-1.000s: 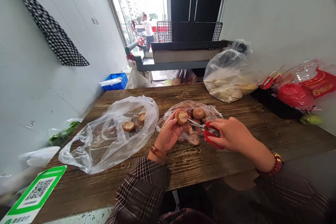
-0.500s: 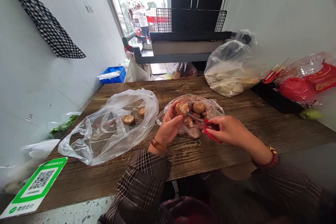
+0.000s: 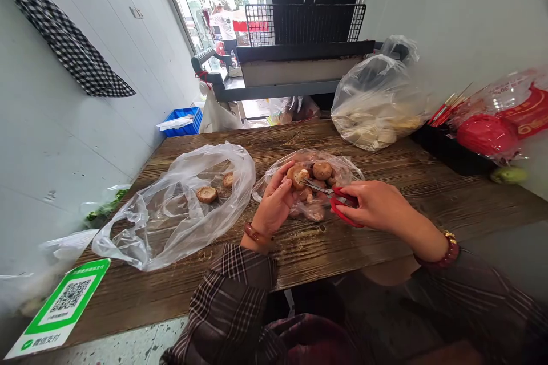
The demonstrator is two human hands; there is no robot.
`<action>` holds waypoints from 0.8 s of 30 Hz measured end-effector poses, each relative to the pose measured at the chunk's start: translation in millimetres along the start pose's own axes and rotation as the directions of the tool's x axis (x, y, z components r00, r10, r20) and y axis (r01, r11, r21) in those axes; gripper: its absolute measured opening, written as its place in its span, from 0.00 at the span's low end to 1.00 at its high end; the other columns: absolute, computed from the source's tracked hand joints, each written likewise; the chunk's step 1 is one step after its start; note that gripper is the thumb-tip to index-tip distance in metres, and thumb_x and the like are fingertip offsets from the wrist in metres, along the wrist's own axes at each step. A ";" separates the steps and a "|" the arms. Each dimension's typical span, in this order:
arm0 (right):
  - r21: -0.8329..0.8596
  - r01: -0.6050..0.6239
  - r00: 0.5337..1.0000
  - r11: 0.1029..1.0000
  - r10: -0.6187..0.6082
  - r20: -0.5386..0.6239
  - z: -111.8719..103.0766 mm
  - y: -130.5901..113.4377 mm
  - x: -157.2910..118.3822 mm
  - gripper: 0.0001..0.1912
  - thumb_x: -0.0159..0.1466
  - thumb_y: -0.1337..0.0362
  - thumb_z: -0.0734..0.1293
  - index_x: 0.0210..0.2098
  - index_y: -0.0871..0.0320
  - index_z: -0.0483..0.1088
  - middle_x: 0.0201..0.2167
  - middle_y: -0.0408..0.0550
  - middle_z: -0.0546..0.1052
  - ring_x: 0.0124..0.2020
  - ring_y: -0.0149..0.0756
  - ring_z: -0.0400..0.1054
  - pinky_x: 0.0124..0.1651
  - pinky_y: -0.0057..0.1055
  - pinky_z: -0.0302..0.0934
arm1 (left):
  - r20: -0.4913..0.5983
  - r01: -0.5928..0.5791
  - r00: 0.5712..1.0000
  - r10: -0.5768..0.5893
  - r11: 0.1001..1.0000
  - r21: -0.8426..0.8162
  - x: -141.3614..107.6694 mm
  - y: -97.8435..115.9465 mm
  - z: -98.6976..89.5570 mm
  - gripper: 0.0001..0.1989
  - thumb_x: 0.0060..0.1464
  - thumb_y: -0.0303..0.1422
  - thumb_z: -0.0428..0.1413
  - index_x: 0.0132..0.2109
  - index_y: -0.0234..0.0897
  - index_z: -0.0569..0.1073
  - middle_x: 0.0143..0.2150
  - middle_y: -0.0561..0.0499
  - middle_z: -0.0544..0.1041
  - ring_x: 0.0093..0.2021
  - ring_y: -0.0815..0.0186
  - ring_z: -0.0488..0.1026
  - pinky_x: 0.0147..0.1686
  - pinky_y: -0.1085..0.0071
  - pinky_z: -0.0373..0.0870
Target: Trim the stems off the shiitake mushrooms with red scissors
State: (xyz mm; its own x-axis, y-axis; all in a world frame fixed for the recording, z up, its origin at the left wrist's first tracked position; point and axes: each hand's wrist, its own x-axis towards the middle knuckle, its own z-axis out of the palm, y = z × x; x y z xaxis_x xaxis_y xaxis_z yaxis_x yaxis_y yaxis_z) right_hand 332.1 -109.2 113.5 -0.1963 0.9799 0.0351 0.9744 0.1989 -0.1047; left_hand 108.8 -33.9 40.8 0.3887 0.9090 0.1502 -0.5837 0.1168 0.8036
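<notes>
My left hand [image 3: 276, 202] grips a brown mushroom [image 3: 295, 178] by its cap, with the pale stem side turned to the right. My right hand [image 3: 379, 205] is closed on red-handled scissors [image 3: 342, 202], whose blade tips reach the mushroom's stem. Just beneath both hands lies a clear plastic bag [image 3: 351, 168] holding several more mushrooms [image 3: 322, 170]. Farther left, another clear bag [image 3: 171, 228] lies spread open; two mushroom caps [image 3: 207, 194] sit in it, undersides up.
A tied bag of pale food [image 3: 372, 120] stands at the back right. Beside it are a black tray [image 3: 449, 151] with skewers and a red package [image 3: 488, 134]. A QR code card [image 3: 64, 302] lies at the left edge of the wooden table [image 3: 295, 256]. A blue crate [image 3: 194, 120] is beyond.
The mushroom in my left hand has tilted, showing more of its stem. The scissors have shifted slightly with my right hand and their handles are closer together. The view has moved a little.
</notes>
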 end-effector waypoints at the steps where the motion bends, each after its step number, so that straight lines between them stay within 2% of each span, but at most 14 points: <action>1: 0.002 -0.001 1.000 1.000 0.001 0.002 -0.2 0.4 -0.1 0.18 0.68 0.48 0.65 0.41 0.53 0.82 0.37 0.49 0.84 0.35 0.40 0.75 0.32 0.33 0.48 | 0.003 -0.007 1.000 0.007 1.000 -0.001 0.3 -0.5 -0.5 0.24 0.58 0.38 0.66 0.61 0.43 0.75 0.62 0.44 0.76 0.58 0.56 0.76 0.56 0.61 0.75; 6: 0.066 -0.005 0.999 0.998 0.003 0.033 -3.1 -1.2 0.6 0.19 0.68 0.47 0.65 0.41 0.52 0.82 0.35 0.48 0.84 0.35 0.41 0.75 0.31 0.33 0.47 | 0.028 -0.027 0.999 0.026 1.000 0.006 0.4 -1.6 -1.8 0.29 0.57 0.35 0.68 0.64 0.46 0.73 0.60 0.46 0.78 0.58 0.58 0.76 0.59 0.61 0.73; 15: 0.127 -0.012 0.996 0.992 0.000 0.090 -4.1 -8.0 7.4 0.22 0.68 0.45 0.63 0.34 0.54 0.80 0.31 0.49 0.83 0.33 0.39 0.73 0.30 0.34 0.44 | 0.043 -0.127 0.991 0.124 0.988 0.085 1.5 -2.5 -1.8 0.25 0.57 0.36 0.68 0.62 0.47 0.77 0.68 0.47 0.72 0.68 0.54 0.68 0.69 0.59 0.64; 24: 0.181 -0.051 0.993 0.982 0.031 0.114 1.1 -11.9 16.4 0.26 0.68 0.42 0.62 0.27 0.55 0.75 0.22 0.45 0.76 0.25 0.33 0.62 0.28 0.33 0.44 | 0.038 -0.185 0.983 0.181 0.972 0.144 4.7 -8.8 -6.0 0.25 0.58 0.36 0.67 0.62 0.47 0.76 0.69 0.48 0.71 0.69 0.54 0.66 0.71 0.57 0.60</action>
State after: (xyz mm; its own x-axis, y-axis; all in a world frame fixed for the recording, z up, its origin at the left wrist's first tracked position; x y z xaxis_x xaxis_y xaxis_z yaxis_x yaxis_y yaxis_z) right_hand 317.1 -95.6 114.2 -0.1772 0.9808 -0.0815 0.9473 0.1475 -0.2844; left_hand 111.6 -28.2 31.0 0.3036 0.8992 0.3152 -0.5369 -0.1118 0.8362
